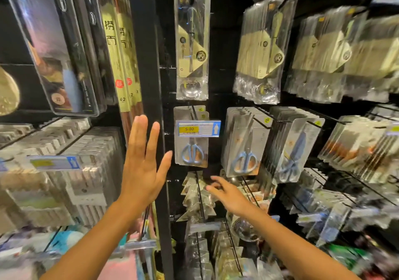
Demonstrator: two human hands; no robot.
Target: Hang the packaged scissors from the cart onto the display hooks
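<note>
Packaged scissors (191, 138) hang on a display hook (193, 110) just right of a black upright post (149, 81), only a few packs deep, with a blue-framed price tag (199, 128) reading 5.00 clipped across their front and hiding the blades. Each pack is a grey card under clear plastic, with pale blue loop handles low on the card and a small yellow sticker at the top corner. Further right of the post, two fuller rows of the same scissors (245, 143) and a blue-handled variant (294, 148) crowd their own hooks, tilted forward. Above the tagged scissors hangs a long clear pack holding a ladle (191, 44), and to its right thick bundles of similar cream-carded utensils (260, 50). Below the scissors, small triangular packs (194, 195) hang on another hook. Left of the post are tall chopstick boxes (114, 48) with Chinese characters and shelves of stacked grey packs (86, 171). The left hand (142, 163) is raised flat in front of the post, fingers straight and spread, holding nothing. The right hand (226, 193) reaches in below the tagged scissors, fingers loosely extended over the triangular packs, also holding nothing. The view is motion-blurred, and no cart is in sight.
</note>
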